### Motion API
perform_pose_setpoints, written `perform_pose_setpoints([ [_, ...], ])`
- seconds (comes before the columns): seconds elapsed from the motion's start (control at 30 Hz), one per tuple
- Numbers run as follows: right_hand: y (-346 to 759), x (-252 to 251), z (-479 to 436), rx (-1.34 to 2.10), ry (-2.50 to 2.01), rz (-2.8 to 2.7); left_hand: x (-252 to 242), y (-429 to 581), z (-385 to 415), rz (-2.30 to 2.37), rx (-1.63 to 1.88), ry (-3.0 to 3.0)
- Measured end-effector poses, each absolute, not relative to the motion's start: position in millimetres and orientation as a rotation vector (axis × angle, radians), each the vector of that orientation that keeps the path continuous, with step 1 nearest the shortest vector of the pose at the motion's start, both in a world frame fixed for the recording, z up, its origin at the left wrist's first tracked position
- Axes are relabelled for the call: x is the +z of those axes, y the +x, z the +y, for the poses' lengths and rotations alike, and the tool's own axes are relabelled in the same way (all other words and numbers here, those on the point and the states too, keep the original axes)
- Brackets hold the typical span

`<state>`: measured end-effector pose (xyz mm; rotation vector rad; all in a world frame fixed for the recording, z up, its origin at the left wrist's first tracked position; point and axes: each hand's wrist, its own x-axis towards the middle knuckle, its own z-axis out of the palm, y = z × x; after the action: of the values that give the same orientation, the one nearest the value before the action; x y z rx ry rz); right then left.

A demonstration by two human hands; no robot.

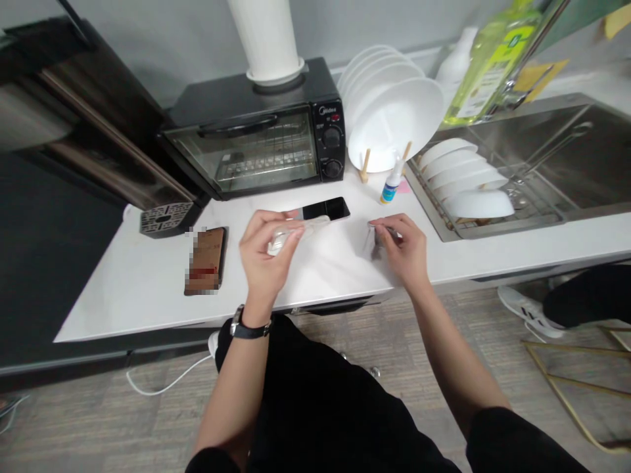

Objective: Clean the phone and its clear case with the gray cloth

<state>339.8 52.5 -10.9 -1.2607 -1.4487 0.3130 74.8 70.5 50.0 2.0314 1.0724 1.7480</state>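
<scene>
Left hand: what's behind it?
A dark phone-like slab on the counter; the left hand and the clear plastic it holds cover part, so its left end is unclear.

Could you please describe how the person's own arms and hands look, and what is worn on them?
The left hand and right hand wear no gloves. A watch with a dark band and silver-coloured case circles the left wrist; the right wrist has none. The left sleeve and right sleeve are black, leaving both forearms bare.
</scene>
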Motion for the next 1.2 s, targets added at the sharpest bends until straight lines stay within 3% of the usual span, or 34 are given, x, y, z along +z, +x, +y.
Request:
perform_pose_setpoints([
  [0.33,308.8,12.9,42.8,0.137,-1.118,-1.407,5.2,92.4,78.9,0.880,1.419,2.261],
  [0.8,257.0,16.0,27.5,0.052,-0.953,-1.524,2.6,92.2,79.5,0.886,1.520,2.372],
  [1.2,275.1,10.2,40.2,-0.052,-0.971,-1.529,6.1,92.3,74.9,0.880,1.568,2.356],
])
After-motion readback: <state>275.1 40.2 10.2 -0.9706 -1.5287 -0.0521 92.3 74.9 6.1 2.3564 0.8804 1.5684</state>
